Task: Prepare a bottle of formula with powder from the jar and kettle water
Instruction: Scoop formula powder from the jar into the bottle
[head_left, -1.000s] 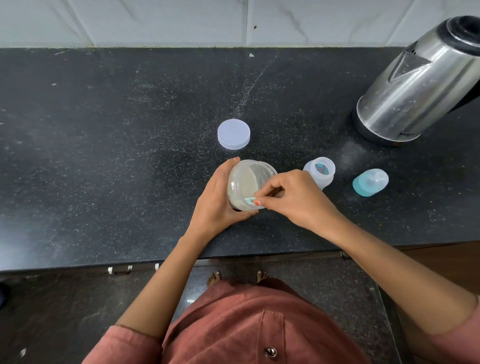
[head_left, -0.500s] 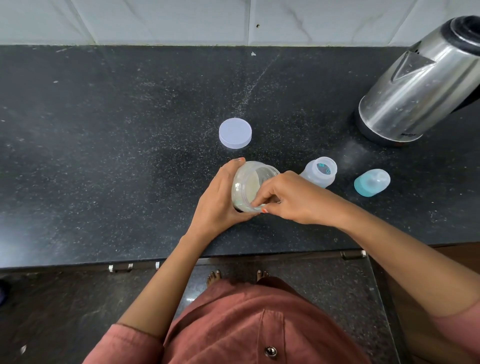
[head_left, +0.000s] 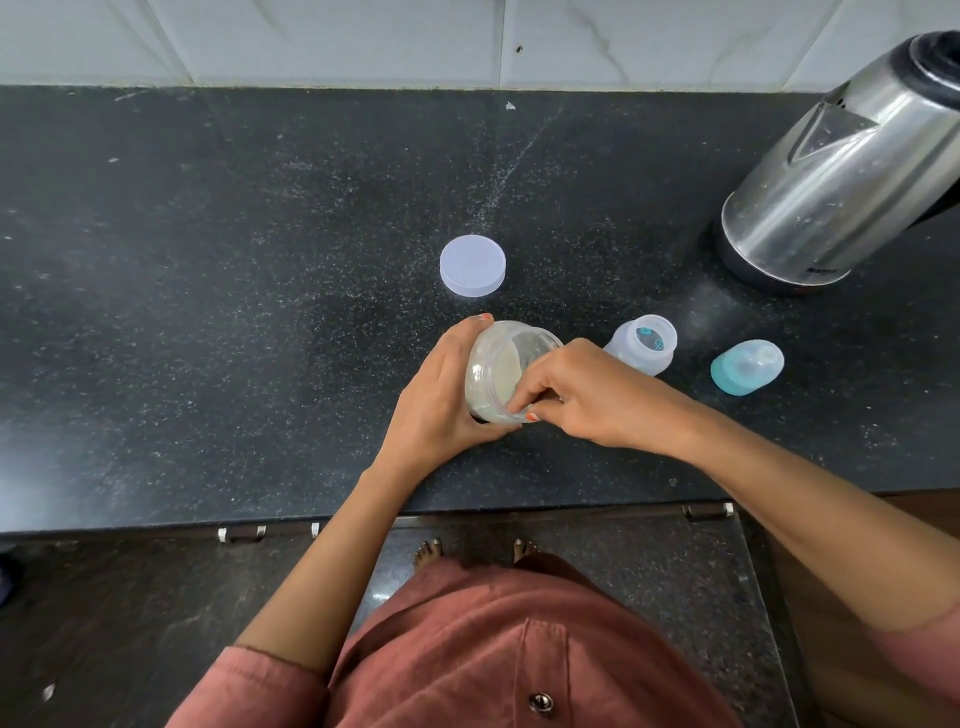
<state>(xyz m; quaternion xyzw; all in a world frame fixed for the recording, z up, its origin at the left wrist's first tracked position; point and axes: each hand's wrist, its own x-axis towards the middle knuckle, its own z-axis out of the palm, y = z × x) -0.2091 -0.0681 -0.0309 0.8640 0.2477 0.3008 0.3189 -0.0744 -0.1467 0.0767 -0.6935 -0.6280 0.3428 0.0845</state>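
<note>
My left hand (head_left: 436, 405) grips a clear jar (head_left: 496, 371) of pale formula powder and tilts its open mouth to the right, just above the black counter (head_left: 260, 312). The fingers of my right hand (head_left: 587, 395) are pinched together inside the jar's mouth on a small scoop, which is mostly hidden. To the right of the jar stands the open baby bottle (head_left: 647, 345). Its teal teat cap (head_left: 745, 366) lies further right. The steel kettle (head_left: 841, 166) stands at the back right.
The jar's white lid (head_left: 472, 265) lies flat on the counter behind the jar. A white tiled wall (head_left: 467, 41) runs along the back. The counter's front edge (head_left: 311, 519) is close to my body.
My right hand has pushed deeper into the jar's mouth, with its fingertips now down in the powder. The jar stays tilted in my left hand.
</note>
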